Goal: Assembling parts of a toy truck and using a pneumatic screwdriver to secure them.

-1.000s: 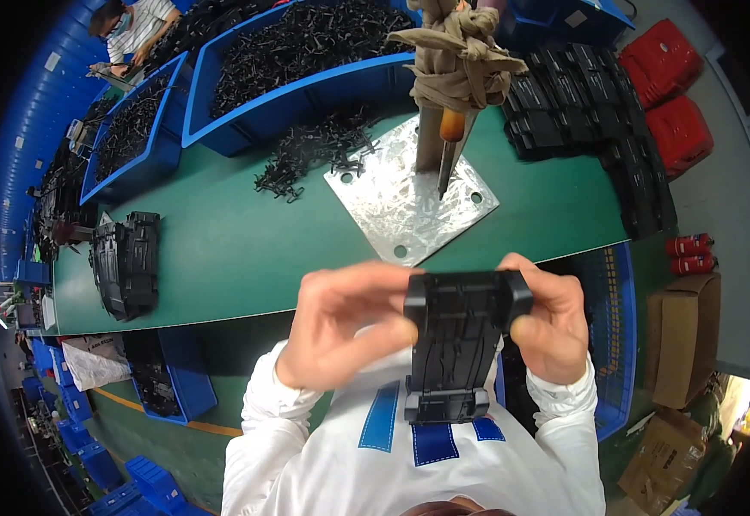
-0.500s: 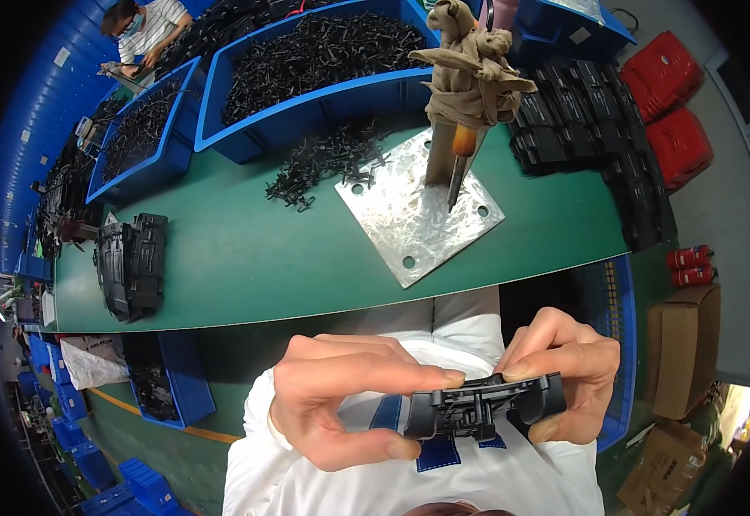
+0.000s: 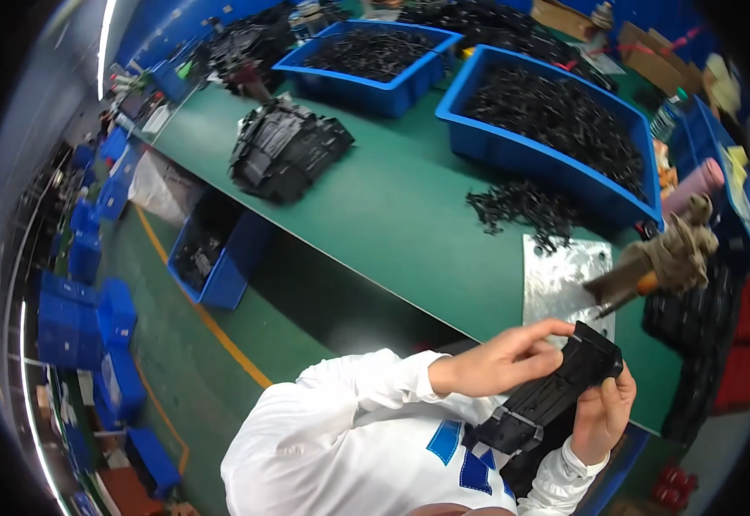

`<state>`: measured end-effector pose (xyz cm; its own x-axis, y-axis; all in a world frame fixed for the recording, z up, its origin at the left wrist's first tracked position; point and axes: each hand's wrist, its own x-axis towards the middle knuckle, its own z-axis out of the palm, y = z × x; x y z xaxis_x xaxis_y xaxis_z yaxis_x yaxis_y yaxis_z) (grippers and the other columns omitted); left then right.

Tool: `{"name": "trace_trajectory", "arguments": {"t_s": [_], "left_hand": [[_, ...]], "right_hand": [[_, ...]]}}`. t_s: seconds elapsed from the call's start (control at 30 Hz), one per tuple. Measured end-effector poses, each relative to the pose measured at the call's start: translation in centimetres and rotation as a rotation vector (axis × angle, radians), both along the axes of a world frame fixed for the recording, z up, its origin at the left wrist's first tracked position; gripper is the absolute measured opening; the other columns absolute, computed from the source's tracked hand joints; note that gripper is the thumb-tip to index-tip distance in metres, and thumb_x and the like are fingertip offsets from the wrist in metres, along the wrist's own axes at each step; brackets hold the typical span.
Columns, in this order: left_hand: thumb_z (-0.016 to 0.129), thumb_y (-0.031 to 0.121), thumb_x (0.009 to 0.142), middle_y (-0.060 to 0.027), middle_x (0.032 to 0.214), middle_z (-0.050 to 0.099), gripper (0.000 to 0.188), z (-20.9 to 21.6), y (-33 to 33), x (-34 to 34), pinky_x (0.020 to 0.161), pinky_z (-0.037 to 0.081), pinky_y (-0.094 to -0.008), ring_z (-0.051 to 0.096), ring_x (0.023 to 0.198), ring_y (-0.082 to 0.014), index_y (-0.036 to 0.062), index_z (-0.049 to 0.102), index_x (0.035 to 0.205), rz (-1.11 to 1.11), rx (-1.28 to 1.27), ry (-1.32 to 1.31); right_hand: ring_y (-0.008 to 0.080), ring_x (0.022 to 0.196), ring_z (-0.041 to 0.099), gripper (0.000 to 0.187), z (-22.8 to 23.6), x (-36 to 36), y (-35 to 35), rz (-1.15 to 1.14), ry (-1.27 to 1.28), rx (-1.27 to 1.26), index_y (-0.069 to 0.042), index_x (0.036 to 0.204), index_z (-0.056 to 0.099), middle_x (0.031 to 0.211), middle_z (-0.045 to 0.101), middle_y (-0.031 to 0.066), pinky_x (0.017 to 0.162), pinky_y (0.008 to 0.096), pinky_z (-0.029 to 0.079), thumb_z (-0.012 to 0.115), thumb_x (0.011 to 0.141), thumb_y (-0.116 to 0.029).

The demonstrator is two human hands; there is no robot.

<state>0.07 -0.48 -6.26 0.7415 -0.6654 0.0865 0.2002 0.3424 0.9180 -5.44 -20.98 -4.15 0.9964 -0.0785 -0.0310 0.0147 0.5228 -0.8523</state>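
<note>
A long black plastic part [image 3: 555, 387] is held slanting in front of my white top. My right hand [image 3: 605, 408] is closed on its right edge, fingers and thumb partly hidden around it. My left hand [image 3: 512, 357] pinches the upper left side, with the index finger stretched along the far end and the thumb bent against the edge. Just beyond the part is a square metal plate [image 3: 551, 275] on the green table. From it rises a post wrapped in beige cloth [image 3: 684, 254], with an orange-handled tool [image 3: 647, 283] tucked in.
Small black pieces [image 3: 525, 211] lie heaped beside the plate. Two blue bins [image 3: 555, 168] [image 3: 383, 99] of similar pieces stand behind. A stack of black parts [image 3: 284, 150] sits at the table's left; more black parts [image 3: 693, 318] lie at right. A blue crate [image 3: 220, 258] stands below the table edge.
My view has swung to the left. The black part has been turned from its narrow side to a long slanted pose, and both hands have shifted their grip on it.
</note>
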Motion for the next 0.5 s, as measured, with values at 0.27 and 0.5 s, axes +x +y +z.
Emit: {"name": "trace_trajectory", "arguments": {"t_s": [0.27, 0.5], "left_hand": [[0.050, 0.053, 0.098, -0.0122, 0.113, 0.063, 0.070, -1.0, 4.4, 0.1, 0.094, 0.048, -0.0330, 0.062, 0.105, -0.0184, 0.0030, 0.027, 0.141, -0.387, -0.301, 0.151], [0.063, 0.028, 0.096, -0.0069, 0.108, 0.062, 0.045, 3.2, 17.6, 5.5, 0.092, 0.047, -0.0325, 0.058, 0.102, -0.0138, 0.0055, 0.047, 0.131, 0.310, 0.305, -0.182]], "right_hand": [[0.0258, 0.113, 0.060, 0.053, 0.2, 3.6, 3.8, 0.150, -0.097, 0.036, 0.009, 0.128, 0.054, 0.122, 0.062, 0.0174, 0.101, 0.0393, 0.043, 0.072, 0.084, -0.015], [0.0319, 0.124, 0.053, 0.068, 0.6, 5.9, 9.3, 0.293, -0.152, -0.167, 0.006, 0.139, 0.045, 0.133, 0.054, 0.0198, 0.107, 0.0447, 0.039, 0.073, 0.082, -0.018]]}}
